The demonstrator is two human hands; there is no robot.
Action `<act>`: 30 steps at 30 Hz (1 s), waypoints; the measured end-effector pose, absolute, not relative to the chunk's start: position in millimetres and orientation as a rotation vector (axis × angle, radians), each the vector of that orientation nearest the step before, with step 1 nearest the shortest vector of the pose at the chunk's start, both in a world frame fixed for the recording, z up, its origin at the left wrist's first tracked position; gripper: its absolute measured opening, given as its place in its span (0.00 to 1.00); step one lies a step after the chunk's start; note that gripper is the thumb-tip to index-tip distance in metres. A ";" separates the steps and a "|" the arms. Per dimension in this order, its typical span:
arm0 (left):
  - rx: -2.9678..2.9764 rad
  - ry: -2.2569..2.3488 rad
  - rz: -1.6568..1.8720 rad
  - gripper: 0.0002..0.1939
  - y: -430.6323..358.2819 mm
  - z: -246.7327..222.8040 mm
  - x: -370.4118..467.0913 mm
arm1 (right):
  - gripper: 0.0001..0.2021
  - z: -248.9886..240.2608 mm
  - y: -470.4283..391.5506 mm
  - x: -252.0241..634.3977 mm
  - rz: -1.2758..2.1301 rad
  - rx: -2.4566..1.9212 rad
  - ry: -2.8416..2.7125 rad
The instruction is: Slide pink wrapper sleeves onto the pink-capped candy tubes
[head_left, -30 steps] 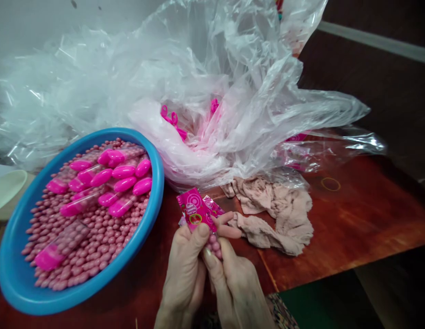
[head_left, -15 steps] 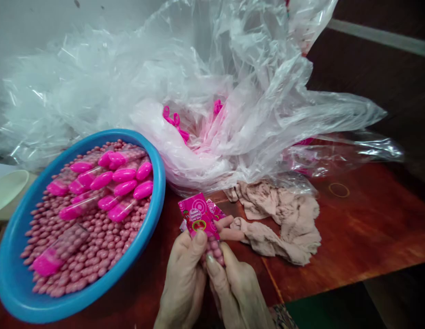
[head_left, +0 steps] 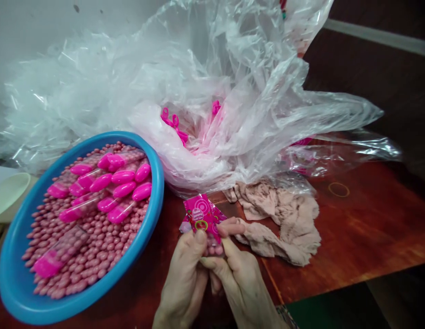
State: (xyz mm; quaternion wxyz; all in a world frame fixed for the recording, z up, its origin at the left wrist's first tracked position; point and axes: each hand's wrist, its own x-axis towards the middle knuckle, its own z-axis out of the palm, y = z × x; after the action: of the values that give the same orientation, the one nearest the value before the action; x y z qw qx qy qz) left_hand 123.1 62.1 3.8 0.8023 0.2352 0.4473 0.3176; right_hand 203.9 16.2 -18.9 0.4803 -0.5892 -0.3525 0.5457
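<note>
A clear container of pink balls (head_left: 215, 249) is held between both hands in the lower middle, with a bright pink printed packet (head_left: 200, 211) over its upper part. My left hand (head_left: 186, 269) pinches the packet, its thumb on the printed face. My right hand (head_left: 241, 274) grips the container's right side, thumb bent across its lower end and some fingers stretched out past the packet. Another piece of printed wrapper shows behind the packet. Left of the hands is a blue basin (head_left: 158, 183) of small pink balls, with several pink-capped clear containers (head_left: 124, 176) lying on top.
Behind the hands, a large heap of clear plastic bags (head_left: 260, 114) holds bright pink parts (head_left: 174, 123). A crumpled beige cloth (head_left: 287, 219) lies right of the hands on the reddish-brown table (head_left: 363, 219). At the left edge is a pale scoop (head_left: 8, 194).
My right thumb has shifted left and now lies across the bottom of the container. The packet has tilted slightly and covers the container differently. The view has moved a little.
</note>
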 end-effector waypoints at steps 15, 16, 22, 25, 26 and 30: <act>0.528 0.828 0.705 0.19 55.0 -10.4 120.6 | 0.13 -30.0 9.4 218.5 1.316 -1.392 -0.862; 0.540 0.829 0.712 0.18 56.3 -9.3 120.9 | 0.12 -28.5 9.7 219.3 1.307 -1.391 -0.904; 0.520 0.882 0.685 0.16 53.1 -4.0 123.4 | 0.15 -26.1 8.6 213.6 1.292 -1.368 -1.038; 0.541 0.862 0.670 0.17 50.1 -5.0 121.7 | 0.17 -31.0 5.0 210.0 1.262 -1.378 -1.058; 0.547 0.855 0.666 0.17 49.7 -5.7 120.6 | 0.17 -32.9 3.8 209.5 1.251 -1.383 -1.062; 0.539 0.822 0.687 0.17 49.9 -7.3 117.0 | 0.16 -38.4 0.5 210.2 1.237 -1.394 -1.093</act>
State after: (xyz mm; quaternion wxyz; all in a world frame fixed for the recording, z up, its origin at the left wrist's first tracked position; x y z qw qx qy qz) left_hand 117.0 49.9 -7.3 0.8256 0.2538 0.3866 0.3232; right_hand 210.2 0.5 -38.4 0.4712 -0.5691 -0.4462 0.5050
